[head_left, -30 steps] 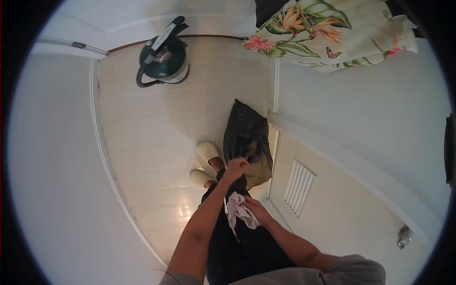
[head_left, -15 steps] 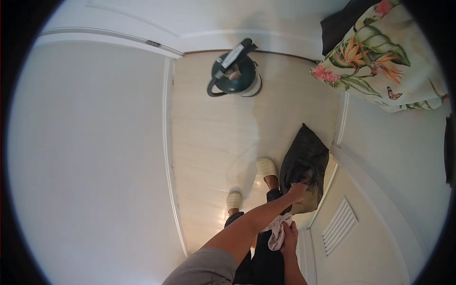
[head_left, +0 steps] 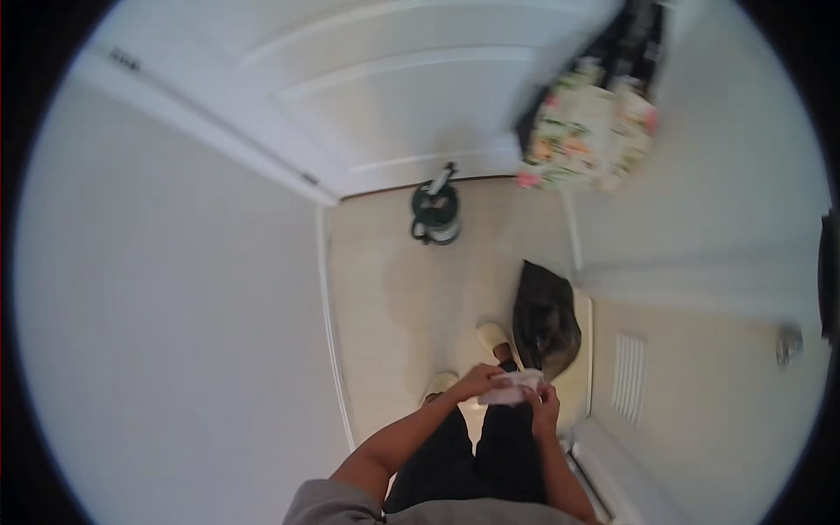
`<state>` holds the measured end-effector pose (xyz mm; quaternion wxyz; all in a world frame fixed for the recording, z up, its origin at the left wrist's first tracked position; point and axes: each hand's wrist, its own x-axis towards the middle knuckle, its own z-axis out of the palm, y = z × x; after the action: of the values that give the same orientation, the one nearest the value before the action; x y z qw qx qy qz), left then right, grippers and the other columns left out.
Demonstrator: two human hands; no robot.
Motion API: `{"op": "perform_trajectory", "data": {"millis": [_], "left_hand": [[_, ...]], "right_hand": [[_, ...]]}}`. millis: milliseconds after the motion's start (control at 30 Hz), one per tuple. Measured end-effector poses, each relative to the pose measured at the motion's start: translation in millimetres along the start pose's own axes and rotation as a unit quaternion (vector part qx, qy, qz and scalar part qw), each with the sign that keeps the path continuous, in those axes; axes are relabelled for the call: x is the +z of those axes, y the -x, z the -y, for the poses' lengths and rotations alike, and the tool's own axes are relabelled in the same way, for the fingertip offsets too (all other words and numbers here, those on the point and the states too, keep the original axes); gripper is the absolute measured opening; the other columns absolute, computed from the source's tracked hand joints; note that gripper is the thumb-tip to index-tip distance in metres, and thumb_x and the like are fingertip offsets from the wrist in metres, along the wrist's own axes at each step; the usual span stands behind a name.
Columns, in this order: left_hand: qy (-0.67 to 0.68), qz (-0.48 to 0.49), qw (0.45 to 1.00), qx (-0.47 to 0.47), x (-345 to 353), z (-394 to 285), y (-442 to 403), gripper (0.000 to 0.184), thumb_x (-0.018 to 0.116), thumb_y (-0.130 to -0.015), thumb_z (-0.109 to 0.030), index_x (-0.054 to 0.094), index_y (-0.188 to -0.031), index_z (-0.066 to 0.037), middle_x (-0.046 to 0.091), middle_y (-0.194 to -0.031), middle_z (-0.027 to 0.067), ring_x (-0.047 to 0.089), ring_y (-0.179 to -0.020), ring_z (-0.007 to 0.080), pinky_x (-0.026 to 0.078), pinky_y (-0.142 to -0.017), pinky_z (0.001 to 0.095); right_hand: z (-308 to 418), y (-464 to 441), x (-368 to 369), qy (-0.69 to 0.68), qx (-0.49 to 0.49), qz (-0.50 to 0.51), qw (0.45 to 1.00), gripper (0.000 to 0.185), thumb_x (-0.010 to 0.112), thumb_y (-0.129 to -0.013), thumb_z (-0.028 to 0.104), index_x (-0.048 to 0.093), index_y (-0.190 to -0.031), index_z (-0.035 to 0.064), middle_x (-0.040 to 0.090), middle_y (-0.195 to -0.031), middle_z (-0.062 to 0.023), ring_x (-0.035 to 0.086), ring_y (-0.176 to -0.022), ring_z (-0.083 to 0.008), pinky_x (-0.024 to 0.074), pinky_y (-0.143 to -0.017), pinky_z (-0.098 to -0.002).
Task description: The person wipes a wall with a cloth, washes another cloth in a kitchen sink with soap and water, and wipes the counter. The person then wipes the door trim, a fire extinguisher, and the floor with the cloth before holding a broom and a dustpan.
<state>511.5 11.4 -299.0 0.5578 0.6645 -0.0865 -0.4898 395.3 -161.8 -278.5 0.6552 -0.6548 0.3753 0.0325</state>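
A pale pinkish-white cloth (head_left: pixel 511 391) is stretched between my two hands in front of my thighs. My left hand (head_left: pixel 479 382) pinches its left end. My right hand (head_left: pixel 544 406) grips the other end, fingers closed on the fabric. What kind of cloth it is I cannot make out. Just beyond my hands, a black plastic bag (head_left: pixel 544 319) rests on the floor by the right wall, apart from both hands.
A dark green canister with a hose (head_left: pixel 435 206) stands near the far white door (head_left: pixel 420 105). Floral fabric (head_left: pixel 586 136) hangs at the upper right. A door with a vent (head_left: pixel 628 376) and a knob (head_left: pixel 788 344) is on the right. My pale slippers (head_left: pixel 493 335) are on the floor.
My left hand has come out of the black bag and back to the cloth, which is now spread between both hands. My view has lifted, showing more of the far door.
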Motion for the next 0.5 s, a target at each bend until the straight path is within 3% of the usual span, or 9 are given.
{"op": "perform_trajectory", "data": {"millis": [67, 167, 267, 367, 433, 500], "left_hand": [[-0.054, -0.028, 0.998, -0.004, -10.5, -18.8, 40.4, 0.026, 0.066, -0.081, -0.030, 0.068, -0.092, -0.006, 0.062, -0.071, 0.0012, 0.054, -0.066, 0.0079, 0.044, -0.061, 0.0261], [-0.028, -0.015, 0.999, 0.017, -12.8, -33.3, 86.5, 0.022, 0.060, -0.085, -0.020, 0.067, -0.095, -0.001, 0.063, -0.078, -0.0001, 0.055, -0.070, 0.0089, 0.045, -0.064, 0.0259], [-0.038, 0.024, 0.999, 0.000, 7.0, -56.6, 119.5, 0.024, 0.060, -0.086, -0.016, 0.066, -0.103, -0.001, 0.065, -0.087, 0.0036, 0.056, -0.080, 0.0100, 0.046, -0.073, 0.0254], [-0.025, 0.112, 0.993, 0.030, 26.2, -62.2, 135.5, 0.025, 0.059, -0.087, -0.014, 0.064, -0.105, 0.002, 0.063, -0.086, 0.0024, 0.055, -0.078, 0.0093, 0.045, -0.072, 0.0247], [0.010, 0.097, 0.995, 0.015, 44.4, -72.0, 141.2, 0.024, 0.059, -0.087, -0.012, 0.063, -0.105, 0.004, 0.062, -0.084, 0.0009, 0.054, -0.075, 0.0081, 0.044, -0.070, 0.0228], [-0.060, 0.119, 0.991, 0.005, 68.8, -87.6, 136.3, 0.024, 0.059, -0.087, -0.012, 0.063, -0.105, 0.004, 0.062, -0.084, 0.0005, 0.053, -0.074, 0.0073, 0.043, -0.069, 0.0220]], "right_hand": [[24.2, 45.3, 2.0, -0.051, 0.020, 0.011, 0.998, 0.018, 0.067, -0.080, 0.005, 0.057, -0.094, 0.0012, 0.057, -0.084, -0.0037, 0.057, -0.076, -0.0113, 0.0492, -0.068, -0.0259], [37.2, 115.1, -5.7, -0.041, -0.044, 0.018, 0.998, 0.011, 0.062, -0.084, 0.003, 0.064, -0.094, 0.0001, 0.058, -0.087, -0.0051, 0.061, -0.071, -0.0130, 0.0506, -0.065, -0.0250], [32.0, 171.7, -15.8, 0.147, -0.253, -0.068, 0.954, 0.016, 0.066, -0.080, 0.008, 0.066, -0.096, 0.0083, 0.057, -0.089, -0.0083, 0.061, -0.079, -0.0193, 0.0496, -0.068, -0.0293], [22.2, 217.6, -18.9, 0.101, -0.218, -0.154, 0.958, 0.016, 0.066, -0.078, 0.010, 0.065, -0.094, 0.0074, 0.056, -0.089, -0.0098, 0.059, -0.083, -0.0237, 0.0490, -0.071, -0.0323], [22.7, 249.5, -33.0, 0.134, -0.180, -0.183, 0.957, 0.012, 0.064, -0.079, 0.009, 0.064, -0.091, 0.0067, 0.057, -0.090, -0.0104, 0.059, -0.081, -0.0253, 0.0494, -0.071, -0.0339], [0.4, 276.9, -53.8, 0.133, -0.155, -0.224, 0.953, 0.009, 0.063, -0.080, 0.010, 0.064, -0.089, 0.0079, 0.058, -0.088, -0.0101, 0.059, -0.079, -0.0258, 0.0493, -0.070, -0.0354]]}}
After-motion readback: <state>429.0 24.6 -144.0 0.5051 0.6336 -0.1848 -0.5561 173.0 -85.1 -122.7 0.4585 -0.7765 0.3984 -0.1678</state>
